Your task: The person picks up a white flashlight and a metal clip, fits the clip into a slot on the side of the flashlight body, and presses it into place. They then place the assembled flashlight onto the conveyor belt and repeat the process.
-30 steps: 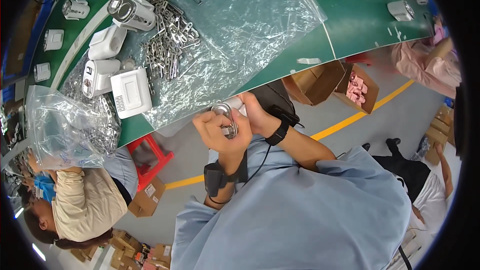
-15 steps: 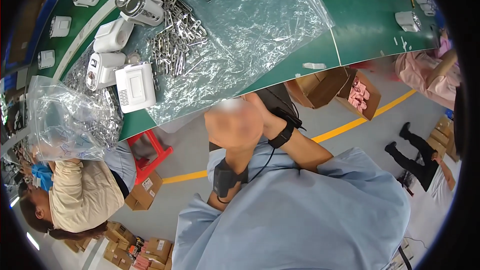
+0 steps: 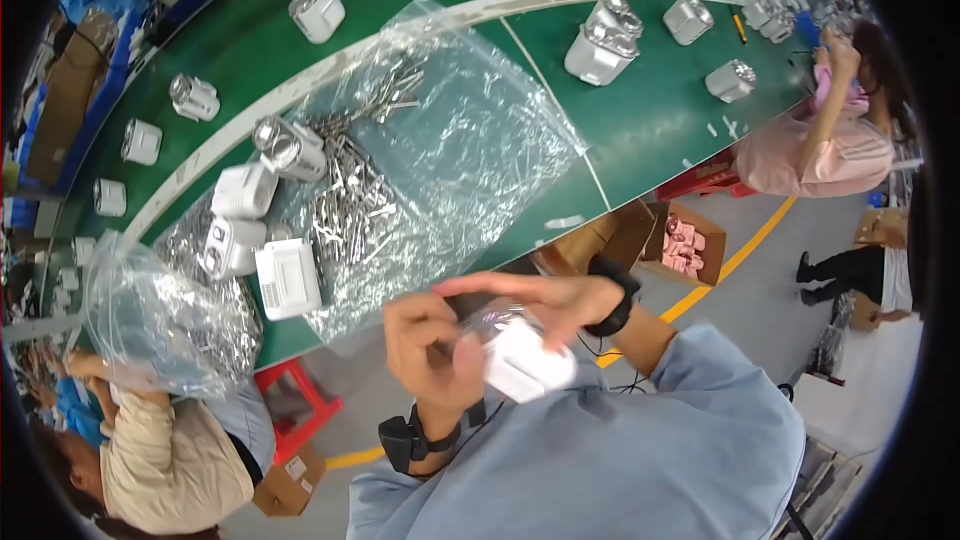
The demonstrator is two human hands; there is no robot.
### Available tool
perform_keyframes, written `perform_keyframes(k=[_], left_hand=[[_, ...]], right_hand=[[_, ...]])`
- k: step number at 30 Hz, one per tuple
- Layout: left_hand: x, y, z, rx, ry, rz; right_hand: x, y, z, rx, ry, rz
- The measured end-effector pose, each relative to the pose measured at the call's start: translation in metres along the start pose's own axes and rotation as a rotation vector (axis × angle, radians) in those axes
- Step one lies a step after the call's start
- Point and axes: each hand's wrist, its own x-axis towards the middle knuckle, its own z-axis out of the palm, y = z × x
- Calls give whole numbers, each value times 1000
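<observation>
Below the near edge of the green conveyor table [image 3: 660, 130], off its surface, both hands meet in front of the person's chest. Left hand [image 3: 428, 345] and right hand [image 3: 545, 300] are both clamped on a small white plastic housing [image 3: 525, 365], blurred, with a bit of clear wrap showing at its top. Fingers of the right hand lie over it from above; left-hand fingers curl round its left side. Black wrist straps on both arms.

On the table near that edge: a crumpled clear plastic sheet [image 3: 470, 140] carrying a heap of small silver metal pins [image 3: 345, 205], with several white housings [image 3: 288, 278] and a silver-topped unit [image 3: 285, 145] at its left end. More silver-topped units [image 3: 600, 45] stand toward the far edge. Left of the table's near corner a co-worker's clear plastic bag [image 3: 155, 325] hangs full. A cardboard box [image 3: 685, 240] sits on the floor, right of the hands.
</observation>
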Motion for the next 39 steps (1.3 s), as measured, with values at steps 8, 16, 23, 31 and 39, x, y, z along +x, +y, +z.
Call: perform_keyframes(k=[8, 16, 23, 31, 39], left_hand=[[8, -14, 4, -226, 158, -252], [-10, -33, -21, -83, 73, -425], [5, -24, -11, -85, -7, -437], [47, -18, 4, 37, 15, -191], [19, -19, -26, -1016, -81, -884]], right_hand=[[-16, -312, -109, -1825, 744, -417], [-25, -387, -307, -2323, 1038, 24], [60, -347, -253, -2632, 535, -517], [84, -226, -46, -1868, 74, -151], [114, -125, -99, -1706, 607, -230]])
